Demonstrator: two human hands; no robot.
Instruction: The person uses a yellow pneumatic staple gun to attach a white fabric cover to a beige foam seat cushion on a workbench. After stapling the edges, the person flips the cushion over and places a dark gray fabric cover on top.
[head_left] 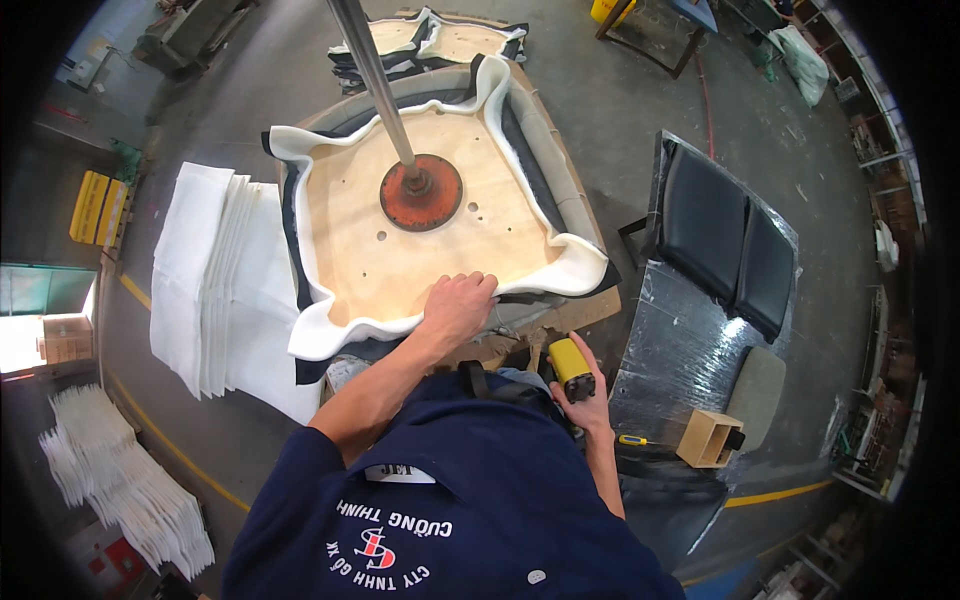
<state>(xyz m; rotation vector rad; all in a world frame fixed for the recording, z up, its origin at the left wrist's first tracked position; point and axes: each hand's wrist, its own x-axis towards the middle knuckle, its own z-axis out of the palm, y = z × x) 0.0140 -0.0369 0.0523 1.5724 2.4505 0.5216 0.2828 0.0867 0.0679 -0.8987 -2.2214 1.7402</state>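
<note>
A pale plywood seat board [350, 240] lies face up, with white padding [375, 328] and black cover material [290, 210] standing loosely around its rim. My left hand [460, 308] is closed over the near edge of the padding, fingertips bent onto the wood; its thumb is hidden. Low at my right side, my right hand [588, 400] is wrapped around a yellow-and-black staple gun [570, 365], held apart from the seat. An orange-red round plate [421, 192] on a metal rod [375, 80] rests on the board's middle.
White padding sheets [205, 290] are stacked left of the seat, with more sheets [125, 480] lower left. On the plastic-covered table [660, 350] at right are black cushions [705, 215], a small wooden box [705, 438] and a screwdriver [635, 440]. Further seat pieces [465, 42] lie beyond.
</note>
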